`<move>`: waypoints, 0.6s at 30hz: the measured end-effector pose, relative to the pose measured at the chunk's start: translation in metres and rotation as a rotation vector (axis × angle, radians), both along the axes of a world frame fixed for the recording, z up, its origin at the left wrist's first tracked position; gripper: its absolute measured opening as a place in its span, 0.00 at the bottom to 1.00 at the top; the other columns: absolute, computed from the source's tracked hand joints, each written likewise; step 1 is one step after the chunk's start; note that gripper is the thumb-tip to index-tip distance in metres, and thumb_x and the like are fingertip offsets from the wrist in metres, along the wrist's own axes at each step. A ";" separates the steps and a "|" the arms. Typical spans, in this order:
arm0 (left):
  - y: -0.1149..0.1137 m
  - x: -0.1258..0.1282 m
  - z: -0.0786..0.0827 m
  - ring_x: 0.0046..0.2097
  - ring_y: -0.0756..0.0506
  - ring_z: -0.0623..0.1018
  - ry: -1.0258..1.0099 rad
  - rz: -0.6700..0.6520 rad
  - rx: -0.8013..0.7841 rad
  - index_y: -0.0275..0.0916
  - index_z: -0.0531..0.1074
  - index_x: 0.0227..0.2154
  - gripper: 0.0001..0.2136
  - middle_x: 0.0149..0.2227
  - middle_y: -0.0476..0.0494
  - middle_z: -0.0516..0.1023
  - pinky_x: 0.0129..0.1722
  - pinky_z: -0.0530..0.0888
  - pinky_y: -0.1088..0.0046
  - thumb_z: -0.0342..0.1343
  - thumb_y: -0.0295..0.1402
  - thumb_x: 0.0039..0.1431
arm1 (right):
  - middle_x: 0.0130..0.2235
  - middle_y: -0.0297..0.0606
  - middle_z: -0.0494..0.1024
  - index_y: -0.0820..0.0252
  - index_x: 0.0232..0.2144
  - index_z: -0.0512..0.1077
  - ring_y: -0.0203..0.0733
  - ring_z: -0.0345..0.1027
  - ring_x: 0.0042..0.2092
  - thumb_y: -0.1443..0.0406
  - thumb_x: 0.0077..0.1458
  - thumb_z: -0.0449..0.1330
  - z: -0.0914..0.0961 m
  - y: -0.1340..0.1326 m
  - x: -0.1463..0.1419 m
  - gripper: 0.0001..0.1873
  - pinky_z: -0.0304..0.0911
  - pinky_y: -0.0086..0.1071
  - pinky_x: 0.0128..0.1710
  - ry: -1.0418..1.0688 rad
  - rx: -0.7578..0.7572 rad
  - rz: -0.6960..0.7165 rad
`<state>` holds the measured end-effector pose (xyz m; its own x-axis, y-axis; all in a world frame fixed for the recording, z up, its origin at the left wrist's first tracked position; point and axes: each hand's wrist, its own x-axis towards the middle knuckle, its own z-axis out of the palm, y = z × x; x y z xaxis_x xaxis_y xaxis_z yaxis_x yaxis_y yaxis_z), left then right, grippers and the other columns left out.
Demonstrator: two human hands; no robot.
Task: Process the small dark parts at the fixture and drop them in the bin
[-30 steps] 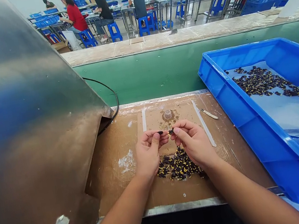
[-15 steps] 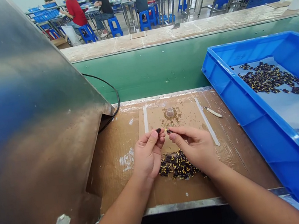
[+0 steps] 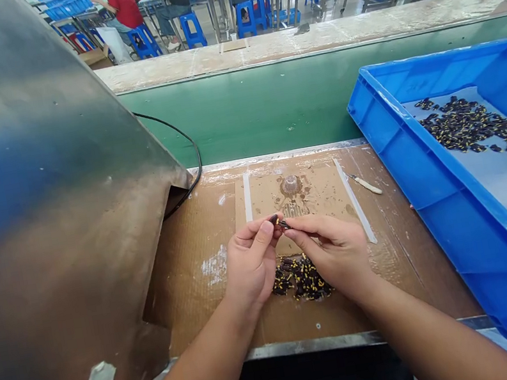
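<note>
My left hand (image 3: 251, 267) and my right hand (image 3: 337, 254) meet fingertip to fingertip over a cardboard mat (image 3: 295, 209). Between them they pinch a small black part with yellow pins (image 3: 278, 221); each hand grips one end or one piece of it, and I cannot tell whether it is one piece or two. Under my wrists lies a heap of similar small black and yellow parts (image 3: 300, 278). Just beyond the fingers a small round clear fixture (image 3: 290, 184) sits on the mat.
A blue plastic crate (image 3: 402, 145) on the right holds a plastic sheet with several more black parts (image 3: 476, 127). A large steel cover (image 3: 42, 206) fills the left. A small white-handled tool (image 3: 367, 184) lies by the mat. A black cable (image 3: 190, 161) runs behind. People sit at far benches.
My two hands have closed the small gap between their fingertips, so the black pieces they hold now touch. The view has tilted slightly downward.
</note>
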<state>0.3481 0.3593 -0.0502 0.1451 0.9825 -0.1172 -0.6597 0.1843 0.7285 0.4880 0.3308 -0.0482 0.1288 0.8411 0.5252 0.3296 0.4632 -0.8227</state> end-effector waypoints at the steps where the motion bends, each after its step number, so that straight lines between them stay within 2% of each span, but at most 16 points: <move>1: 0.000 0.000 0.000 0.39 0.51 0.82 0.001 -0.001 0.007 0.40 0.84 0.32 0.07 0.37 0.43 0.86 0.44 0.78 0.80 0.74 0.34 0.51 | 0.44 0.32 0.85 0.50 0.46 0.82 0.39 0.81 0.43 0.70 0.61 0.67 0.000 0.000 0.000 0.12 0.78 0.36 0.45 -0.003 0.006 -0.004; 12: -0.002 0.000 0.001 0.41 0.48 0.83 0.109 0.039 0.022 0.41 0.84 0.32 0.10 0.37 0.43 0.86 0.50 0.79 0.72 0.76 0.38 0.48 | 0.45 0.32 0.85 0.47 0.46 0.82 0.42 0.81 0.44 0.69 0.62 0.67 0.001 -0.001 0.000 0.12 0.80 0.40 0.46 -0.021 -0.005 -0.023; 18: -0.002 0.000 0.000 0.41 0.47 0.84 0.196 0.073 0.098 0.41 0.85 0.32 0.09 0.37 0.41 0.86 0.49 0.79 0.74 0.75 0.37 0.50 | 0.45 0.31 0.85 0.47 0.47 0.81 0.42 0.81 0.45 0.70 0.63 0.66 0.003 0.001 0.004 0.14 0.80 0.39 0.47 -0.102 0.067 0.001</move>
<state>0.3482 0.3575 -0.0507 0.0572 0.9976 -0.0399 -0.5130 0.0637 0.8560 0.4924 0.3314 -0.0452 0.0709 0.8038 0.5907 0.4095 0.5165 -0.7520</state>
